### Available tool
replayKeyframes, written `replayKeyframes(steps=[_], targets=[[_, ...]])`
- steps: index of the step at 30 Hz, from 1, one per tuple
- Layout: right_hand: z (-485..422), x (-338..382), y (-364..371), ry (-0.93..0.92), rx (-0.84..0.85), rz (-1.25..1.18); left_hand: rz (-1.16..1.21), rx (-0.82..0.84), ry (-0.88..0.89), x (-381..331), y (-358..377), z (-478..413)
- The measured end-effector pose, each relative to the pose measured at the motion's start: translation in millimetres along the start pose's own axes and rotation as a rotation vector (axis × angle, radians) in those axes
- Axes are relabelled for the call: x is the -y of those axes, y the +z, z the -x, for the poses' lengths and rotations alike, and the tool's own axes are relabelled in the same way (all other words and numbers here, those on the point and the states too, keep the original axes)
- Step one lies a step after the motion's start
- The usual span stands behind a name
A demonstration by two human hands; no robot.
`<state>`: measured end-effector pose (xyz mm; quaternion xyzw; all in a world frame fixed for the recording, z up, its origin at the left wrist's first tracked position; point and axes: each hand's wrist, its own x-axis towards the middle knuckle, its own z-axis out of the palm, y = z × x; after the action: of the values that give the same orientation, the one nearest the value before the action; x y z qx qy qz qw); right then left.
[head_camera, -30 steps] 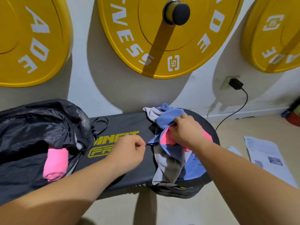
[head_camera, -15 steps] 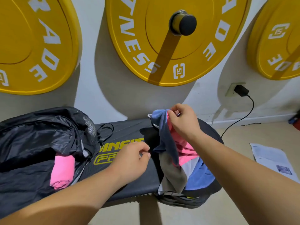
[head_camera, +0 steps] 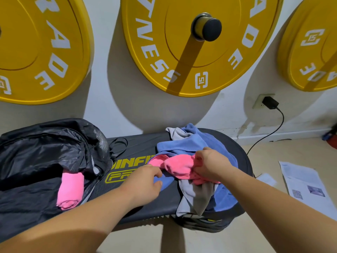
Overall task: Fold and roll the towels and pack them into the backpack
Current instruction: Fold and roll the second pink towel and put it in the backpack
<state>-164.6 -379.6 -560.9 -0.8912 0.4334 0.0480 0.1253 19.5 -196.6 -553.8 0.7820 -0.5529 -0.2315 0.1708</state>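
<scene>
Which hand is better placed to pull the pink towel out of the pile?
Right. The right hand grips the pink towel firmly in its bunched middle; the left hand is only at its other end, grip unclear.

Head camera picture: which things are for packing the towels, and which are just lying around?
For the job: backpack, rolled pink towel in it, loose pink towel in the right hand, blue towel, grey towel.
Just lying about: yellow weight plates, charger plug, papers on the floor.
</scene>
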Motion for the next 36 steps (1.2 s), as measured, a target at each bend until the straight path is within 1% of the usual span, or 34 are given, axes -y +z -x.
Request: replayKeyframes(steps=[1,3,7,9,11,13,15,16,18,19,21,23,25,27,30,32,34,36], targets=[[0,-1,3,-0.016,-0.028,0.025,-0.009,0.005,-0.011,3,0,-2],[1,-7,7,0.007,-0.065,-0.001,-0.025,0.019,-0.037,6,2,-6],[6,-40,-1,0.178,-0.212,-0.124,-0.065,0.064,-0.065,7,13,-16],[10,-56,-4,0.255,-0.274,-0.268,-0.001,0.050,-0.068,5,22,-25],[13,-62,-8,0.285,-0.319,-0.523,0.099,0.052,-0.070,-3,32,-34],[15,-58,-20,0.311,-0.366,-0.899,0.167,0.079,-0.060,-13,45,-41],[14,-51,-37,0.348,-0.401,-1.278,0.154,0.123,-0.060,-24,58,-47],[13,-48,-45,0.357,-0.409,-1.417,0.137,0.128,-0.065,-29,64,-50],[13,-43,-57,0.365,-0.423,-1.558,0.138,0.103,-0.105,-39,72,-55],[12,-42,-59,0.369,-0.443,-1.585,0.197,0.091,-0.129,-45,76,-58],[11,-40,-60,0.371,-0.497,-1.613,0.418,0.084,-0.143,-57,78,-64],[8,-41,-63,0.377,-0.534,-1.623,0.611,0.151,-0.109,-71,82,-71],[7,-43,-69,0.374,-0.560,-1.638,0.690,0.235,-0.052,-82,83,-74],[7,-46,-74,0.377,-0.569,-1.627,0.677,0.257,-0.019,-87,81,-74],[9,-41,-82,0.356,-0.599,-1.597,0.664,0.144,-0.056,-85,74,-66],[11,-31,-99,0.304,-0.648,-1.591,0.572,0.070,-0.054,-80,66,-60],[14,-19,-121,0.223,-0.699,-1.608,0.499,0.034,-0.050,-74,58,-57],[19,-5,-139,0.137,-0.720,-1.650,0.510,-0.017,-0.052,-75,46,-52]])
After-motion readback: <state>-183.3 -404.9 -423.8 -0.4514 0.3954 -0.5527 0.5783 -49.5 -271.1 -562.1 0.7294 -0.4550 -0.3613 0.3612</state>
